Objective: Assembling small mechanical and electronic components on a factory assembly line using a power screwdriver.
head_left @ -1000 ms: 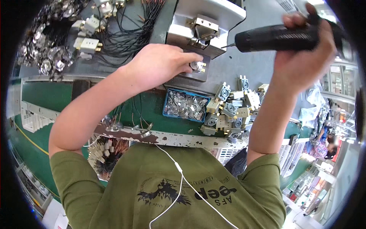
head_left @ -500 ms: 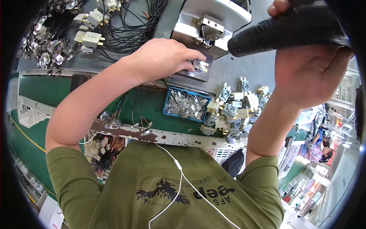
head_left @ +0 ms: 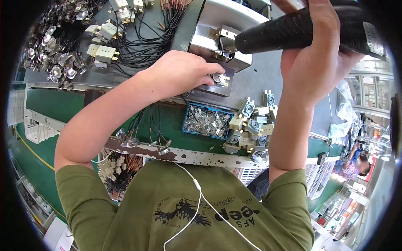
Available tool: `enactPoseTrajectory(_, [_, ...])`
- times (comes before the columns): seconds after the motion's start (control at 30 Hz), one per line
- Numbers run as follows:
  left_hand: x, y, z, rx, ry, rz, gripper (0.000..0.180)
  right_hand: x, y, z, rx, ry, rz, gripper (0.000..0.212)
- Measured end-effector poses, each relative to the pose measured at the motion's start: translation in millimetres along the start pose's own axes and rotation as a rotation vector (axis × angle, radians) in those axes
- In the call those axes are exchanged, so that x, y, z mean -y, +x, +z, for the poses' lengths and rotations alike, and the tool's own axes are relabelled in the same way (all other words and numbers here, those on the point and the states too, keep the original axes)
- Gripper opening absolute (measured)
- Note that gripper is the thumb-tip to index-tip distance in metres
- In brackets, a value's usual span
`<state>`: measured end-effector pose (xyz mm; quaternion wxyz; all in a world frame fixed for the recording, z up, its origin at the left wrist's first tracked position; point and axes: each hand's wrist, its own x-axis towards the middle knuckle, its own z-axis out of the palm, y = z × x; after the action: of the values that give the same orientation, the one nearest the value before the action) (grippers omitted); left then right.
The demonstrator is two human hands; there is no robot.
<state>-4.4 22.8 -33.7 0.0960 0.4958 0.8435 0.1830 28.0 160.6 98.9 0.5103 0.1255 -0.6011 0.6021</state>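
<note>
My left hand (head_left: 182, 72) pinches a small round metal-capped part (head_left: 217, 78) between thumb and fingers. That part sits against a piece with brass prongs (head_left: 225, 81) on a dark metal block (head_left: 222, 90). My right hand (head_left: 315, 69) is wrapped round a thick black electric screwdriver (head_left: 278, 33), held sideways above the bench. Its narrower end overlaps the small metal bracket (head_left: 227, 35) on a silver housing (head_left: 211, 23); whether they touch I cannot tell. Beside the left hand lies a bundle of black wires (head_left: 146, 48) with beige connectors (head_left: 104, 53).
A blue tray (head_left: 185, 121) of small metal pieces is on the near side of the block. Beige blocks with round grey faces (head_left: 254, 125) are piled to its right. Round metal caps (head_left: 58, 67) lie heaped at far left. A person (head_left: 358, 165) is in the right background.
My right hand has swung the screwdriver leftward, so its narrow end now overlaps the bracket. My left hand keeps its pinch on the block. The view has shifted slightly.
</note>
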Motion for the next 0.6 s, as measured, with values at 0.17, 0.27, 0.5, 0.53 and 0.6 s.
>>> enactPoseTrajectory(0.17, [1.8, -1.5, 1.6, 0.006, -0.001, -0.01, 0.035, -11.2, -1.2, -22.2, 0.117, -0.079, 0.096, 0.04])
enactPoseTrajectory(0.27, [3.2, -1.6, 3.6, -0.02, -0.012, 0.005, 0.035, -20.4, -6.6, -29.2, 0.116, -0.032, 0.245, 0.018])
enactPoseTrajectory(0.5, [3.4, -1.2, 5.6, -0.017, -0.027, 0.001, 0.035, -57.2, -9.8, -23.8, 0.121, 1.212, 0.377, 0.017])
enactPoseTrajectory(0.53, [3.2, -2.1, 4.7, -0.017, -0.027, -0.003, 0.035, -43.4, -8.4, -25.7, 0.137, 0.563, 0.31, 0.016])
enactPoseTrajectory(0.6, [-0.2, -0.3, 1.1, -0.012, -0.019, 0.001, 0.034, -23.5, -8.4, -25.7, 0.138, -0.094, 0.219, 0.015])
